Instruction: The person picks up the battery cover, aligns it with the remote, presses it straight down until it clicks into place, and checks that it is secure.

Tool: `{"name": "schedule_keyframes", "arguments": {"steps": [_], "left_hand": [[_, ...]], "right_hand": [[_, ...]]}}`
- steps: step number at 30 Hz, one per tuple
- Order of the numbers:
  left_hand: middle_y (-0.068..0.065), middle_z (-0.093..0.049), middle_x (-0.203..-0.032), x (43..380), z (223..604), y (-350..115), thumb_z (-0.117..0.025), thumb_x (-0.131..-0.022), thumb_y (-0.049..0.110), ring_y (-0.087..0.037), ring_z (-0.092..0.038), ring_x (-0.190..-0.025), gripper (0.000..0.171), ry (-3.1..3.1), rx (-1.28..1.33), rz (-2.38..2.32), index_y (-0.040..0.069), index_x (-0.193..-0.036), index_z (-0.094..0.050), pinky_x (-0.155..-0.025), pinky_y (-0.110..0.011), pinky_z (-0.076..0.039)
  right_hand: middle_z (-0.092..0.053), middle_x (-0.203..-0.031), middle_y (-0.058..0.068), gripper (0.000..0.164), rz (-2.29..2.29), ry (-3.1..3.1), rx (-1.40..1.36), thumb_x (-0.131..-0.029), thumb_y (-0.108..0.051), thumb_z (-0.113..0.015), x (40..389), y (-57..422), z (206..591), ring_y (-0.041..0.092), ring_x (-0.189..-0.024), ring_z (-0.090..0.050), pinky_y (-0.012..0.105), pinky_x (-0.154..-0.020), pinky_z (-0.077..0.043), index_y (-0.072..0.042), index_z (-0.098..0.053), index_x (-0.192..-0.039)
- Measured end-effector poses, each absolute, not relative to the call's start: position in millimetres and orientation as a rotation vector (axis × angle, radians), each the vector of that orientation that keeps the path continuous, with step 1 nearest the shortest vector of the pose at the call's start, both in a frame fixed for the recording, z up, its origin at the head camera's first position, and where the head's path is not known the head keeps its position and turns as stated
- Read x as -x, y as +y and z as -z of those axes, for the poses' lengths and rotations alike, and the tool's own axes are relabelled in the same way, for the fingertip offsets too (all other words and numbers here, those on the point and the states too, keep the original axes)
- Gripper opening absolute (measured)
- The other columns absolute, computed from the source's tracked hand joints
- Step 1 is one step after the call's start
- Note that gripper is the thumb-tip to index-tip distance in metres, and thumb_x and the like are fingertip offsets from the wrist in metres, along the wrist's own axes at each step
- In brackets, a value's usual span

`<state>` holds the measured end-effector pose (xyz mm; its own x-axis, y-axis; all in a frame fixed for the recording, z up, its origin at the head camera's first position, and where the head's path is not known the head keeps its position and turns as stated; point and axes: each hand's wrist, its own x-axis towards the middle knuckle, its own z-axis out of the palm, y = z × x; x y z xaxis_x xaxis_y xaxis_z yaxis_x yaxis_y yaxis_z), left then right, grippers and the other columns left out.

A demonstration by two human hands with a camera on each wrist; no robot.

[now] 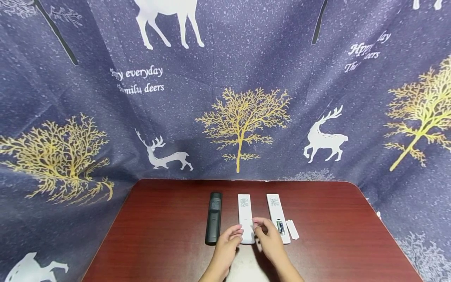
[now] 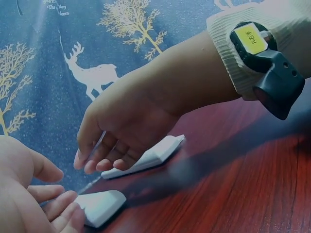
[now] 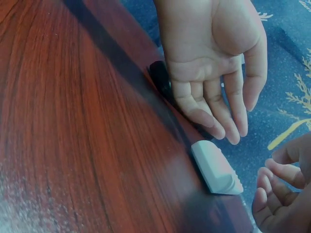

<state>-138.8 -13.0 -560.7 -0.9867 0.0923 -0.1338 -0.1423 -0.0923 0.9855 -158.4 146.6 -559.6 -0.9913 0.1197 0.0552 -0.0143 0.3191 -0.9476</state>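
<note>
A white remote control lies back up on the table between my two hands. My left hand is at its left side with loosely bent fingers, and the left wrist view has the fingertips close to the remote's near end. On the other side, my right hand has its thumb and fingers bent beside the remote; I see nothing held in it. A second white remote to the right has an uncovered compartment showing batteries. Its white battery cover lies just beside it.
To the left of the hands, a black remote lies on the reddish-brown table. A dark blue curtain printed with deer and trees hangs behind the table's far edge and along the sides.
</note>
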Motion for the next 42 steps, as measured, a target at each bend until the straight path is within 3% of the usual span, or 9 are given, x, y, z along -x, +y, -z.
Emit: {"name": "schedule_keyframes", "arguments": {"steps": [5, 14, 21, 26, 32, 39, 42], "left_hand": [[-0.025, -0.063, -0.127, 140.1, 560.6, -11.4, -0.056, -0.092, 0.004, -0.030, -0.061, -0.119, 0.046, 1.984, 0.035, -2.204, -0.009, -0.136, -0.054, -0.088, -0.027, -0.052], [-0.026, -0.062, -0.131, 140.9, 560.7, -4.8, -0.055, -0.092, 0.003, -0.032, -0.061, -0.121, 0.047, 1.933, 0.028, -2.211, -0.009, -0.137, -0.054, -0.089, -0.030, -0.055], [-0.029, -0.059, -0.137, 137.6, 560.0, 1.2, -0.054, -0.090, 0.002, -0.037, -0.058, -0.128, 0.051, 1.887, -0.011, -2.203, -0.011, -0.140, -0.050, -0.095, -0.031, -0.055], [-0.029, -0.058, -0.139, 135.7, 559.9, 5.4, -0.055, -0.091, 0.004, -0.038, -0.057, -0.130, 0.051, 1.857, -0.039, -2.196, -0.011, -0.140, -0.050, -0.098, -0.035, -0.055], [-0.032, -0.056, -0.139, 133.2, 560.4, 10.7, -0.056, -0.090, 0.004, -0.042, -0.055, -0.132, 0.055, 1.834, -0.084, -2.180, -0.013, -0.141, -0.047, -0.101, -0.036, -0.054], [-0.031, -0.054, -0.143, 131.0, 559.5, 18.8, -0.055, -0.090, 0.003, -0.044, -0.052, -0.135, 0.057, 1.797, -0.112, -2.175, -0.013, -0.144, -0.045, -0.105, -0.040, -0.052], [-0.031, -0.053, -0.144, 129.6, 558.4, 22.2, -0.055, -0.091, 0.004, -0.044, -0.051, -0.136, 0.057, 1.781, -0.138, -2.169, -0.014, -0.145, -0.043, -0.108, -0.042, -0.050]], "right_hand": [[-0.066, -0.108, 0.013, 0.023, -1.732, -2.454, 0.095, -0.095, -0.005, -0.061, 156.8, 151.0, 558.4, 0.015, -0.084, -0.065, 0.023, -0.063, -0.054, -0.003, -0.070, -0.116], [-0.068, -0.105, 0.010, 0.023, -1.619, -2.455, 0.130, -0.094, -0.006, -0.064, 153.5, 160.7, 557.0, 0.002, -0.081, -0.062, 0.021, -0.068, -0.053, -0.009, -0.072, -0.116], [-0.069, -0.107, 0.012, 0.024, -1.625, -2.426, 0.128, -0.094, -0.004, -0.064, 152.2, 169.2, 553.6, 0.009, -0.087, -0.066, 0.021, -0.071, -0.055, -0.009, -0.071, -0.117], [-0.067, -0.114, 0.013, 0.026, -1.659, -2.429, 0.179, -0.096, -0.005, -0.063, 152.1, 175.1, 552.4, 0.012, -0.091, -0.066, 0.021, -0.067, -0.056, -0.008, -0.070, -0.120], [-0.066, -0.113, 0.013, 0.025, -1.588, -2.429, 0.196, -0.096, -0.005, -0.063, 152.5, 184.1, 553.6, 0.007, -0.082, -0.063, 0.021, -0.063, -0.054, -0.008, -0.070, -0.120], [-0.066, -0.110, 0.011, 0.027, -1.451, -2.468, 0.220, -0.094, -0.001, -0.061, 154.6, 194.1, 552.8, 0.008, -0.093, -0.062, 0.018, -0.079, -0.052, -0.006, -0.071, -0.119], [-0.066, -0.108, 0.012, 0.028, -1.446, -2.456, 0.228, -0.094, 0.000, -0.061, 154.5, 198.3, 553.1, 0.006, -0.093, -0.062, 0.017, -0.080, -0.052, -0.006, -0.071, -0.119]]}}
